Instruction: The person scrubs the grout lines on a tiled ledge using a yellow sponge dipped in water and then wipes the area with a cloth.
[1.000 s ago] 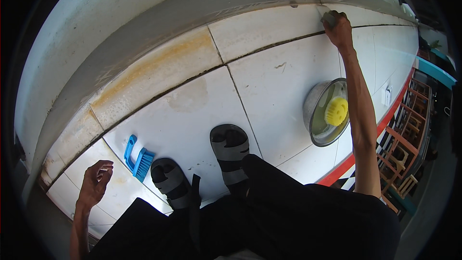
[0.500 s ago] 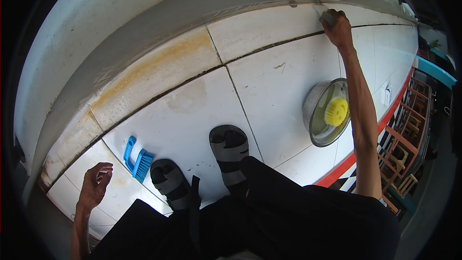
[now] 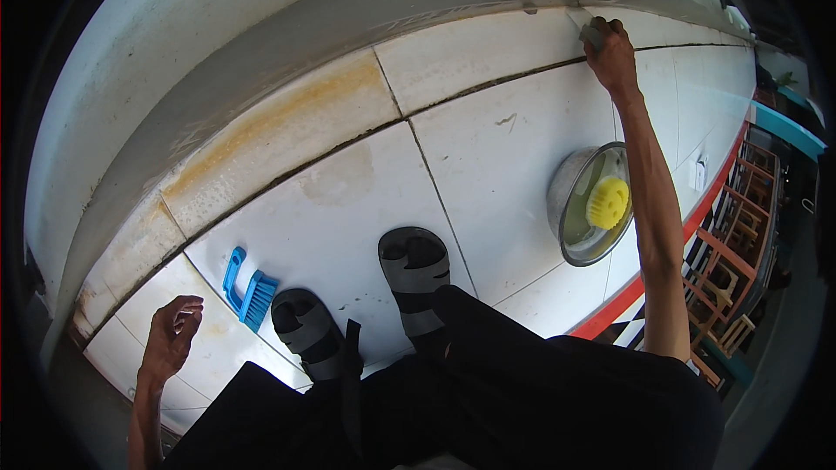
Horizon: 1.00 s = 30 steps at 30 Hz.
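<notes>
My right hand [image 3: 615,59] reaches out to the far right, its fingers closed on a small grey-green object [image 3: 594,34]. A pale flat wedge [image 3: 578,16] shows between that object and the foot of the wall; I cannot tell whether it is part of it. My left hand [image 3: 173,331] hovers at the lower left with loosely curved fingers apart and nothing in them. Nearest to it lies a blue scrub brush [image 3: 256,298] with a handle, on the tiles. Beside my right forearm stands a metal basin [image 3: 562,200] of cloudy water, with a yellow bristled scrubber [image 3: 608,203] in it.
White floor tiles [image 3: 522,144] with dark joints run along a curved pale wall [image 3: 261,13]. One border tile carries a yellow-brown stain [image 3: 270,126]. My feet, in grey and black sandals [image 3: 414,274], stand on the tiles. Wooden furniture [image 3: 724,283] lies beyond the red edge [image 3: 601,309].
My right hand has shifted very slightly along the foot of the wall, with the grey-green object still in it. My left hand, the brush and the basin look the same.
</notes>
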Motion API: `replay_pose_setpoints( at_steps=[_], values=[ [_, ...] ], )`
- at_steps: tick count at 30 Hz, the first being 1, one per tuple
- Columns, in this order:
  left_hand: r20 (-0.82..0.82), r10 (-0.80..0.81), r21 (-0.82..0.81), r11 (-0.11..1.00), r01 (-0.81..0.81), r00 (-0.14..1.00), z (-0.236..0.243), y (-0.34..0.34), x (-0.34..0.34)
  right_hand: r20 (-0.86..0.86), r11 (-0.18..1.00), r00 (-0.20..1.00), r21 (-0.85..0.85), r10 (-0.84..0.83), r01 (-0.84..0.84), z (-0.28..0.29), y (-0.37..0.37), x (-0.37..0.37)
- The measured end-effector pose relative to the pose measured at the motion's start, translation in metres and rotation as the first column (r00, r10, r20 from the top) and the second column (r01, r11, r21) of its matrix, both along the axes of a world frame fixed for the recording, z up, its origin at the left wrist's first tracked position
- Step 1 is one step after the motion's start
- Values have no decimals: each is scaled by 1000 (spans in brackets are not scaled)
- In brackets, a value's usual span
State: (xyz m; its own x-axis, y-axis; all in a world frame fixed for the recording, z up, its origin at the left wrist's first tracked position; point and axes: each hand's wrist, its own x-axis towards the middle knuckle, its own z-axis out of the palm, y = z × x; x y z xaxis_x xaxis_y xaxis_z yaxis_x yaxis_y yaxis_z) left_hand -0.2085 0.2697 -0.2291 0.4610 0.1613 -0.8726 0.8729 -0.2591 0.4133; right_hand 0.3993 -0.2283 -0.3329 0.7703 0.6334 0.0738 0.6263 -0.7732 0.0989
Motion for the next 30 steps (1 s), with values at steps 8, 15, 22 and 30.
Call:
replay_pose_setpoints(
  at_steps=[8, 15, 22, 30],
  values=[
    [9, -9, 8, 1000, 9, 1000, 2, -2, 8, 4, 1000, 1000, -8, -6, 6, 2, 5, -1],
    [1, -8, -11, 1000, 8, 1000, 1, 0, 3, -54, 997, 998, 81, 16, -12, 4, -1, -10],
    [6, -9, 2, 1000, 9, 1000, 1, -2, 10, -65, 994, 996, 94, 61, -55, 0, -1, -4],
    [-1, -10, -13, 1000, 10, 1000, 0, 0, 3, -81, 990, 996, 138, 43, -32, 2, -2, -12]
  ],
)
